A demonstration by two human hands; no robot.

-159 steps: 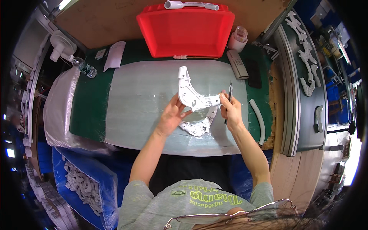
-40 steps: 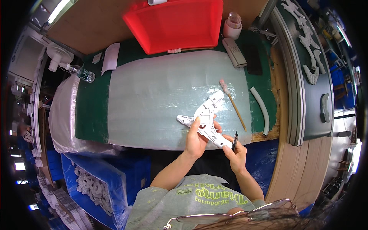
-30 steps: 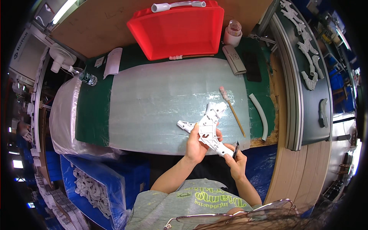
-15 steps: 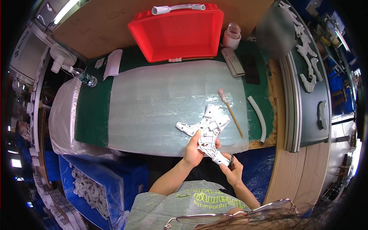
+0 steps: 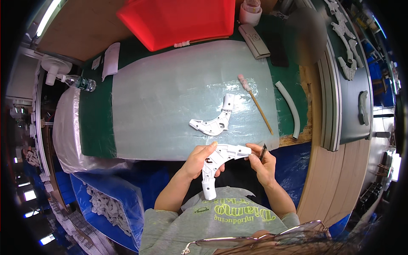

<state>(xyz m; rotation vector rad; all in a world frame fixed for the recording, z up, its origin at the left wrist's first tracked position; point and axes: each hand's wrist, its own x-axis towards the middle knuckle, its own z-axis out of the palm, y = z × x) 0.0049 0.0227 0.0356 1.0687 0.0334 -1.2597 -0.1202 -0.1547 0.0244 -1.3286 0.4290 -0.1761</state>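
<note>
A white curved plastic bracket (image 5: 221, 156) with ribs and tubular ends is gripped by my left hand (image 5: 196, 161), thumb on top and fingers underneath. One of its ends points toward my body, the other toward my right hand (image 5: 263, 167). My right hand is closed around a small dark pointed tool (image 5: 263, 151), with its fingertips at the bracket's right end. Whether the tool's tip touches the bracket I cannot tell. Beyond them, a second white curved bracket (image 5: 216, 123) lies on the translucent sheet (image 5: 161, 97).
A pink-tipped wooden stick (image 5: 257, 106) and a curved white tube (image 5: 290, 108) lie to the right. A red bin (image 5: 182, 21), grey case (image 5: 255, 41) and dark phone-like slab (image 5: 279, 52) sit at the back. A bottle (image 5: 83, 83) is far left; a blue lined bin (image 5: 134, 199) holds white parts.
The held bracket has been turned and drawn toward my body, apart from the bracket on the sheet. My right hand has moved from its lower end to its right end. The view has shifted.
</note>
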